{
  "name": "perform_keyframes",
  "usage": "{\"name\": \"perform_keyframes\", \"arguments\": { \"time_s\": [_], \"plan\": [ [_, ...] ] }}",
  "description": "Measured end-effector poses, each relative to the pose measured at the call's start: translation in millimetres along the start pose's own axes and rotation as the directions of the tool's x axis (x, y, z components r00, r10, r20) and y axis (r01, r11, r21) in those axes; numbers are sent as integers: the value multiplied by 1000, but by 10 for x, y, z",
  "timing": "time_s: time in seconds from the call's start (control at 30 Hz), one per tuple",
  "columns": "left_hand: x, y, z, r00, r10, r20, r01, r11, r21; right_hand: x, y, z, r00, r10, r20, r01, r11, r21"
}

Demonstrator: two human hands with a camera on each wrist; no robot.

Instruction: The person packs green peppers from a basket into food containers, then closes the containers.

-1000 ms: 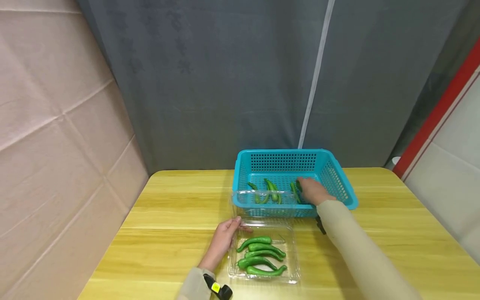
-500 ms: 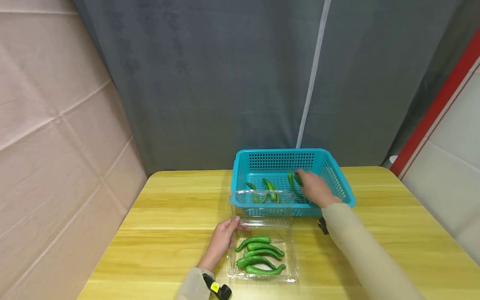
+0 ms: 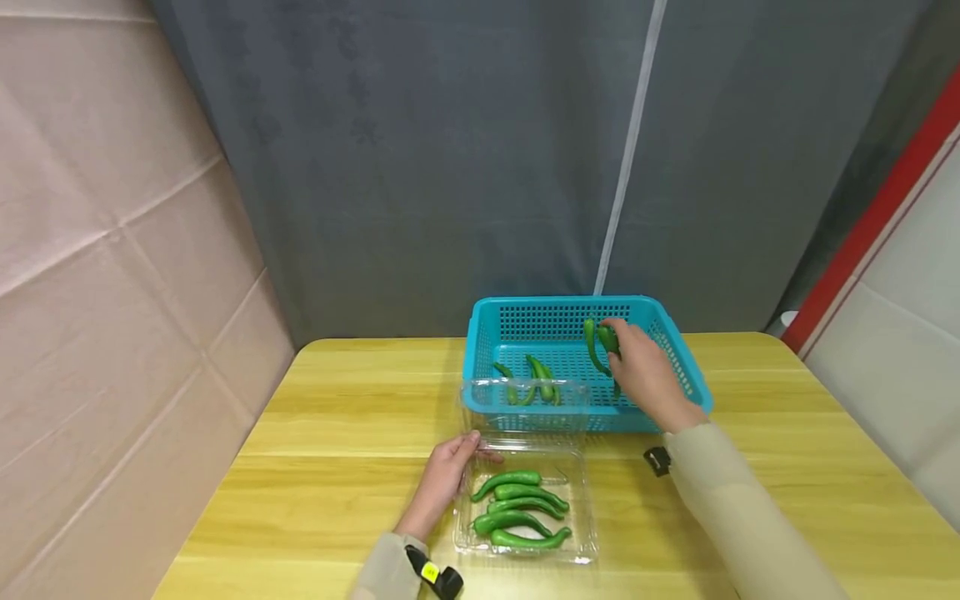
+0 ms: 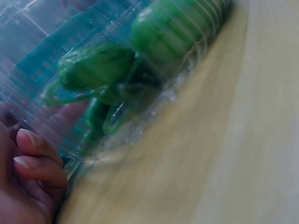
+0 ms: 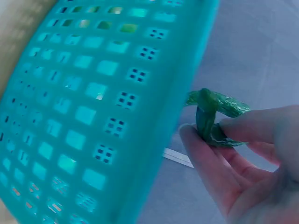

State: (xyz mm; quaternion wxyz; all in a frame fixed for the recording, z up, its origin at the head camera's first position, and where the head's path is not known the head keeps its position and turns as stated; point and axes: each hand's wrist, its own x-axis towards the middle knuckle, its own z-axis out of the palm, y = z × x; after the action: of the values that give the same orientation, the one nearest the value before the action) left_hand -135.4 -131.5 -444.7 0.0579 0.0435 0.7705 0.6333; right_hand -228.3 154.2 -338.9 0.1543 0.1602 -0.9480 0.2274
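My right hand [image 3: 647,371] pinches green chili peppers [image 3: 591,346] between thumb and fingers, over the right part of the turquoise basket [image 3: 675,350]. In the right wrist view the held peppers [image 5: 205,114] cross each other beside the basket's rim. My left hand [image 3: 446,471] grips the left side of a clear plastic clamshell container [image 3: 587,533] near its hinge, and some of its fingers show through the plastic. Several green chili peppers [image 3: 525,505] lie in rows in the container's base. Its raised lid [image 3: 525,425] overlaps the basket's front.
More green chili peppers [image 3: 542,379] lie in the left part of the basket, partly seen through the lid. Everything stands on a yellow wooden table [image 3: 337,467]. Behind the table hangs a grey curtain [image 3: 420,183]; a pale cloth wall [image 3: 112,292] flanks it at left.
The right hand has lifted the green chili peppers up off the basket's floor, moving slightly right and away from me. The left hand and the container have stayed in place.
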Motion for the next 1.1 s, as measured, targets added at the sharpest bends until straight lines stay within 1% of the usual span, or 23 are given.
{"name": "perform_keyframes", "arguments": {
  "time_s": [0.13, 0.27, 0.33, 0.47, 0.63, 0.73, 0.9, 1.0, 1.1],
  "plan": [
    [0, -13, 18, 1000, 5, -19, -4, 1000, 6, -69, -33, -96, 998, 5, -66, -4, 1000, 23],
    [11, -8, 27, 1000, 1, -11, -1, 1000, 17, -147, -59, -180, 991, 3, -134, 3, 999, 44],
    [14, -8, 25, 1000, 2, -4, -2, 1000, 17, -184, -75, -204, 988, -3, -156, 14, 998, 64],
    [-3, 24, 12, 1000, -17, 2, 17, 1000, 24, -255, -122, -244, 981, 0, -194, 20, 995, 102],
    [-7, 41, -2, 1000, -25, 7, 25, 1000, 18, -370, -203, -296, 972, 31, -234, 4, 989, 147],
    [-1, 33, -3, 1000, -23, 7, 23, 1000, 13, -462, -243, -299, 964, 55, -260, -8, 984, 180],
    [1, 32, 1, 1000, -22, 11, 22, 1000, 13, -625, -276, -256, 944, 105, -312, -33, 973, 228],
    [0, 34, 1, 1000, -19, 9, 19, 1000, 10, -682, -274, -232, 934, 131, -333, -48, 968, 248],
    [-6, 40, -2, 1000, -19, 3, 19, 1000, 9, -714, -263, -216, 931, 143, -337, -56, 966, 254]
  ]
}}
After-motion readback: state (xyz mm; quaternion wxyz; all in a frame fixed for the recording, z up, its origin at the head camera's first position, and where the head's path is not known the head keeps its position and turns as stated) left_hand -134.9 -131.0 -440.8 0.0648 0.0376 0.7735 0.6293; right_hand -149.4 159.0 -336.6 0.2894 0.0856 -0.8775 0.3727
